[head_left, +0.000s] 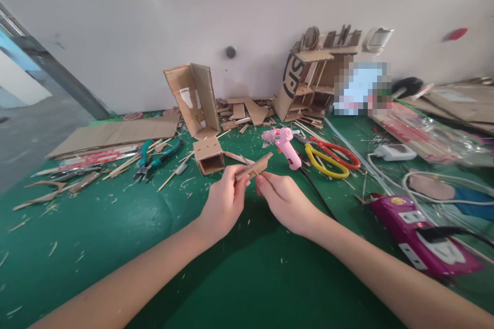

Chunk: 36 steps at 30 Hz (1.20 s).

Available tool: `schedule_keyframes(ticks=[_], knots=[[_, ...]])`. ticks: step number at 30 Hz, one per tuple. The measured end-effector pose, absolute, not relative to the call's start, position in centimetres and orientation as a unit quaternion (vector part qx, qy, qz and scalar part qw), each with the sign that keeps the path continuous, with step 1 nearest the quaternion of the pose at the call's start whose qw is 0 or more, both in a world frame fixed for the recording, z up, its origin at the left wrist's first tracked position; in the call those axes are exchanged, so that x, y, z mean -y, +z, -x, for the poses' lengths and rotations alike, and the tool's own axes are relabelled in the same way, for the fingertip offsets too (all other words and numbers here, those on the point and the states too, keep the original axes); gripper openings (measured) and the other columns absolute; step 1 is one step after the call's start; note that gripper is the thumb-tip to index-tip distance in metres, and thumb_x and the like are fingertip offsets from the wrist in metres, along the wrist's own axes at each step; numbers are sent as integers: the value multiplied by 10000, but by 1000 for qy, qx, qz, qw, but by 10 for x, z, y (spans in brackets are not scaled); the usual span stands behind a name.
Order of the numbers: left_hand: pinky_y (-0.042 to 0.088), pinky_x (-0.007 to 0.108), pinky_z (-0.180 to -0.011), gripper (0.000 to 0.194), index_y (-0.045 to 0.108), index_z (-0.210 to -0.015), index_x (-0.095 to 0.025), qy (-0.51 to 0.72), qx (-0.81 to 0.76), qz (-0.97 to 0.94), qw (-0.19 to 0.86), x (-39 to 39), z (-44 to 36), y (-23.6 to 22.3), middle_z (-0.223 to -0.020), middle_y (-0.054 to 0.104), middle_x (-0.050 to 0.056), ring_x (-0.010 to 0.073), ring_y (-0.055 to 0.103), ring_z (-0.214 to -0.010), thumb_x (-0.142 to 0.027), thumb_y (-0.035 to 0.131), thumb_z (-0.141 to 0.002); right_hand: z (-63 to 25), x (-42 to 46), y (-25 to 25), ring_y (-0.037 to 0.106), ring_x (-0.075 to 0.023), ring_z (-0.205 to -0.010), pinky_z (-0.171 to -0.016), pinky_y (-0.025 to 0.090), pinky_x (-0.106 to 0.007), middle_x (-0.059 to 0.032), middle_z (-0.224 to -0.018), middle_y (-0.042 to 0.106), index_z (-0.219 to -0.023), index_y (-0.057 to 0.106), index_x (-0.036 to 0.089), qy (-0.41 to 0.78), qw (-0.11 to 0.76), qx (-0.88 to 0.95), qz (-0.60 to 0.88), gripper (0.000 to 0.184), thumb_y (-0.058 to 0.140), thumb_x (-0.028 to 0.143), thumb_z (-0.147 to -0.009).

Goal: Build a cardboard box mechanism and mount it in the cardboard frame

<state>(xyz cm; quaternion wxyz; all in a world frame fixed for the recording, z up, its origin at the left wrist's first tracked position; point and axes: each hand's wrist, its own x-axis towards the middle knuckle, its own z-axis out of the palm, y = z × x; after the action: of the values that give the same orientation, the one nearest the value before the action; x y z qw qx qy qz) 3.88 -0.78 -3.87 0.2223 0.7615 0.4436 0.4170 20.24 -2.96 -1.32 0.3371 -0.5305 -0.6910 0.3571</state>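
- step in hand, as judged: small cardboard pc [257, 165] worked two-handed, above green tabletop [247, 277], nr small cardboard box [207, 149].
- l. hand [222, 208]: closed, gripping pc.
- r. hand [287, 203]: fingers pinched at pc's lower edge; exact hold can't be told.
- next move calls for steady l. grip, fine r. fingertip control (judgement).
- small box: open end faces wearer; contents unclear.
- tall open box [206, 90]: upright behind, white patch inside.
- shelf unit [289, 85]: compartments, cardboard bits on top.

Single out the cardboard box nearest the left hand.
The small box, just beyond the left hand; the tall open box and the shelved box stand farther back, toward the wall.
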Motion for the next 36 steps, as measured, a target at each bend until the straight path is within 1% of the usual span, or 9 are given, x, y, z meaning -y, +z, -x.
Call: schedule_keyframes(ticks=[3, 8, 13, 17, 22, 27, 30, 33, 36], knots=[[572, 255, -675, 226, 531, -1171, -199, 420, -461, -745, 236, 3, -39, -41, -1013, 746, 78, 183, 747, -840, -303, 449, -988, -197, 31, -11, 343, -91, -501, -503, 245, -254, 44, -556, 394, -633, 408, 200, 409, 354, 639, 547, 365, 357, 289, -984], [531, 254, -570, 198, 553, -989, -195, 399, -488, -745, 217, 1, -38, -44, -828, 735, 51, 178, 722, -682, -367, 454, -982, -185, 43, 0, 114, -62, -413, -407, 98, -209, 108, -503, 206, -677, 317, 221, 733, 388, 322, 457, 336, 295, 334, -993], [518, 259, -537, 195, 544, -934, -201, 415, -505, -727, 210, -1, -39, -44, -753, 716, 36, 186, 710, -641, -382, 478, -963, -184, 52, 9, 88, -64, -426, -401, 85, -196, 111, -513, 162, -702, 287, 221, 787, 394, 222, 419, 318, 283, 334, -999], [534, 265, -545, 192, 551, -952, -199, 423, -510, -710, 237, -1, -41, -44, -795, 728, 56, 190, 717, -653, -379, 483, -955, -194, 49, 13, 197, -70, -406, -414, 173, -224, 77, -517, 237, -655, 302, 222, 609, 306, 459, 569, 364, 281, 332, -1001], [515, 251, -522, 178, 549, -914, -200, 397, -520, -720, 231, -2, -41, -42, -735, 716, 45, 190, 713, -629, -357, 474, -952, -200, 60, 26, 444, -135, -461, -472, 257, -280, -19, -528, 425, -638, 501, 192, 262, 153, 708, 637, 255, 512, 142, -888], [485, 251, -480, 151, 559, -887, -180, 399, -533, -730, 156, -3, -40, -41, -647, 687, 39, 187, 676, -535, -306, 485, -927, -206, 78, 49, 512, -173, -454, -434, 212, -303, -82, -594, 572, -854, 661, 165, 62, -80, 789, 606, 211, 490, 41, -847], [492, 243, -490, 138, 585, -889, -180, 386, -486, -774, 123, 0, -41, -40, -645, 683, 18, 167, 669, -539, -274, 492, -929, -225, 75, 56, 616, -242, -581, -452, 230, -320, -153, -781, 664, -1001, 662, 133, -15, -127, 796, 591, 307, 369, 75, -931], [578, 270, -686, 168, 606, -1050, -183, 405, -430, -803, 77, 2, -38, -39, -945, 751, 63, 175, 733, -824, -196, 479, -941, -239, 64, 49, 673, -282, -648, -469, 272, -316, -176, -807, 681, -1072, 640, 97, -44, -123, 775, 618, 354, 299, 149, -993], [575, 336, -829, 233, 621, -1098, -177, 369, -355, -857, -54, 0, -31, -36, -1240, 661, 124, 224, 667, -1091, -122, 481, -921, -234, 51, 31, 709, -303, -652, -478, 332, -306, -157, -716, 681, -1021, 630, 87, -28, -76, 732, 676, 353, 294, 196, -1016]])
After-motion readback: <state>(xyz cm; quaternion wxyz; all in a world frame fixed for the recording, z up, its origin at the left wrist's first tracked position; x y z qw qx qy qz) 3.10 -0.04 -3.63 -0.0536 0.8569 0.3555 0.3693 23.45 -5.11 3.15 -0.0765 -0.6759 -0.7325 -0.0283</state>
